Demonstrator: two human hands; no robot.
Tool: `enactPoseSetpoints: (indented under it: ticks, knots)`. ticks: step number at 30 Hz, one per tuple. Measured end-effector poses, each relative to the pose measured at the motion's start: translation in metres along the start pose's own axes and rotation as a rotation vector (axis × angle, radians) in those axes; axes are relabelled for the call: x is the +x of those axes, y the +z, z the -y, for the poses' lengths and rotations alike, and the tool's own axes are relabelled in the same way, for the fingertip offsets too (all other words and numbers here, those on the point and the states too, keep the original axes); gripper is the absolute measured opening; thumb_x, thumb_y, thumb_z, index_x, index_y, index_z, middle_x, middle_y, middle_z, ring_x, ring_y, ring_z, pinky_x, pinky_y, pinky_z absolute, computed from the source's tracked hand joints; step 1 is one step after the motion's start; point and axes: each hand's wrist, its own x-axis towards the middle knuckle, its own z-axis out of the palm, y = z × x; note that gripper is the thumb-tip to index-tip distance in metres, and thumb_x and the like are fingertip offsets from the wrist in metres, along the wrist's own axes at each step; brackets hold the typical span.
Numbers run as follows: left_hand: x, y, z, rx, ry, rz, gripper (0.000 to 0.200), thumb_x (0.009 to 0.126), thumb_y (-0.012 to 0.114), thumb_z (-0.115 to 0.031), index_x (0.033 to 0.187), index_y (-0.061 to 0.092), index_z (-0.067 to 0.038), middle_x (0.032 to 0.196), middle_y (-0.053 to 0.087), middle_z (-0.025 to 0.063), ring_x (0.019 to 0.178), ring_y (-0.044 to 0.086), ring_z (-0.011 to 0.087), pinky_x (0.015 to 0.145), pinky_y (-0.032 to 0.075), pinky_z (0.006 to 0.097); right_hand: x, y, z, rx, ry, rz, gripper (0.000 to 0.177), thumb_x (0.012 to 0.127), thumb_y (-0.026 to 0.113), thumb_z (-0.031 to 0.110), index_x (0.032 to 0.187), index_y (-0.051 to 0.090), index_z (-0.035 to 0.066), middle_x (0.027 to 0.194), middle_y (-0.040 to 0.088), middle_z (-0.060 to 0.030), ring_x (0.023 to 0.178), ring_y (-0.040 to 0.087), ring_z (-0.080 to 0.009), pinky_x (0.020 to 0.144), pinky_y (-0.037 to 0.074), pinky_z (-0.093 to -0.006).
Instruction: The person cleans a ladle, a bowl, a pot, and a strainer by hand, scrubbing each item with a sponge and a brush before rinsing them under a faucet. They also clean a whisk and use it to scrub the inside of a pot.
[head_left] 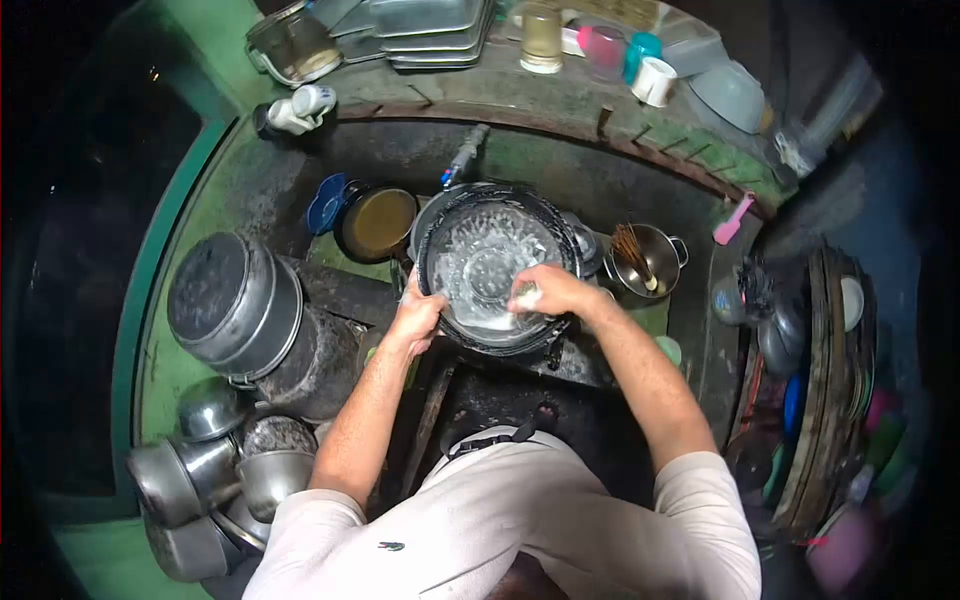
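Observation:
A large round metal pot [505,342] with a blackened rim is tipped so that its inside faces me, coated with whitish suds. My left hand [416,314] grips the near left edge of the pot, thumb over the rim. Reaching over the right side, my right hand [552,290] is closed around a small pale scrubber [527,298] against the inner wall. The scrubber's exact kind is hard to make out, as fingers cover most of it. Behind the pot, a tap [465,158] with a blue handle sticks out from the wall.
A pan of brownish liquid [383,222] and a blue bowl [327,204] lie left of the pot. A steel bowl with a stick brush [645,262] stands right. Big lidded pot [236,300] and stacked pots [205,475] crowd the left. A ledge [470,98] holds trays and cups.

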Motion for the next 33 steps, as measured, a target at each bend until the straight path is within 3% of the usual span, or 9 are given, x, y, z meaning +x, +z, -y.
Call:
enactPoseSetpoints:
  ticks: [4, 7, 12, 15, 18, 20, 23, 27, 33]
  knots:
    - [-0.016, 0.003, -0.016, -0.007, 0.086, -0.031, 0.078, 0.071, 0.046, 0.017, 0.144, 0.033, -0.009, 0.129, 0.055, 0.0133, 0.113, 0.057, 0.0222, 0.092, 0.050, 0.0336, 0.008, 0.073, -0.001, -0.906, -0.041, -0.606, 0.043, 0.082, 0.066, 0.022, 0.117, 0.057, -0.001, 0.117, 0.058, -0.0294, 0.112, 0.057, -0.0401, 0.096, 0.047, -0.0421]
    - [-0.016, -0.001, 0.003, 0.007, 0.163, -0.009, 0.087, 0.067, 0.046, 0.017, 0.149, 0.027, -0.008, 0.137, 0.048, 0.0133, 0.124, 0.048, 0.0216, 0.104, 0.039, 0.0313, 0.024, 0.075, 0.049, -0.261, -0.019, 0.046, 0.048, 0.078, 0.062, 0.010, 0.123, 0.054, -0.001, 0.116, 0.059, -0.0291, 0.110, 0.057, -0.0431, 0.095, 0.045, -0.0459]
    - [-0.043, 0.024, 0.010, 0.047, 0.156, -0.037, 0.087, 0.070, 0.047, 0.015, 0.151, 0.021, -0.007, 0.142, 0.042, 0.0125, 0.127, 0.047, 0.0229, 0.106, 0.037, 0.0324, 0.068, 0.046, 0.060, -0.579, -0.411, -0.654, 0.025, 0.076, 0.062, 0.007, 0.100, 0.064, 0.002, 0.107, 0.055, -0.0223, 0.102, 0.053, -0.0404, 0.088, 0.046, -0.0475]
    - [-0.047, 0.017, -0.004, -0.124, 0.161, -0.102, 0.087, 0.069, 0.043, 0.019, 0.149, 0.025, -0.009, 0.137, 0.046, 0.0129, 0.124, 0.049, 0.0231, 0.101, 0.045, 0.0341, 0.054, 0.012, 0.020, -0.725, -0.104, -0.722, 0.023, 0.077, 0.061, 0.012, 0.098, 0.066, 0.005, 0.103, 0.057, -0.0215, 0.102, 0.052, -0.0373, 0.086, 0.046, -0.0460]
    - [-0.030, 0.001, -0.006, -0.197, 0.115, -0.139, 0.089, 0.069, 0.043, 0.015, 0.150, 0.023, -0.015, 0.127, 0.052, 0.0143, 0.106, 0.058, 0.0219, 0.068, 0.056, 0.0318, 0.025, 0.032, 0.053, -0.538, 0.253, 0.132, 0.042, 0.086, 0.062, 0.040, 0.110, 0.065, 0.004, 0.110, 0.062, -0.0223, 0.108, 0.059, -0.0339, 0.093, 0.045, -0.0430]
    - [-0.013, -0.006, 0.004, -0.178, 0.083, -0.180, 0.090, 0.069, 0.044, 0.014, 0.151, 0.019, -0.016, 0.130, 0.049, 0.0162, 0.105, 0.059, 0.0268, 0.066, 0.059, 0.0389, 0.002, 0.046, 0.061, -0.148, 0.021, 0.152, 0.060, 0.085, 0.060, 0.055, 0.120, 0.060, 0.006, 0.115, 0.063, -0.0217, 0.110, 0.060, -0.0345, 0.095, 0.046, -0.0418]
    - [-0.008, -0.008, -0.008, -0.180, -0.106, -0.084, 0.094, 0.072, 0.049, 0.010, 0.152, 0.009, -0.020, 0.136, 0.042, 0.0174, 0.105, 0.059, 0.0332, 0.065, 0.060, 0.0528, -0.022, 0.019, 0.066, -0.382, -0.202, 0.159, 0.051, 0.072, 0.072, 0.023, 0.120, 0.058, 0.011, 0.101, 0.067, -0.0191, 0.102, 0.063, -0.0368, 0.086, 0.051, -0.0426]
    - [0.004, 0.016, 0.004, 0.942, 0.668, -0.138, 0.071, 0.091, 0.058, -0.017, 0.151, 0.020, -0.007, 0.152, 0.023, 0.0267, 0.141, 0.020, 0.0428, 0.117, 0.013, 0.0462, -0.040, -0.064, 0.074, -0.504, -0.285, 0.071, 0.041, 0.062, 0.067, 0.000, 0.102, 0.061, 0.008, 0.086, 0.066, -0.0160, 0.088, 0.065, -0.0361, 0.076, 0.052, -0.0446]
    - [0.015, 0.093, 0.003, 0.943, 0.567, 0.186, 0.027, 0.086, 0.066, -0.026, 0.100, 0.060, -0.003, 0.088, 0.066, 0.0188, 0.090, 0.061, 0.0406, 0.080, 0.048, 0.0462, -0.047, -0.139, 0.047, -0.435, -0.377, -0.348, 0.040, 0.061, 0.082, 0.009, 0.096, 0.063, 0.007, 0.090, 0.062, -0.0099, 0.089, 0.060, -0.0321, 0.078, 0.049, -0.0407]
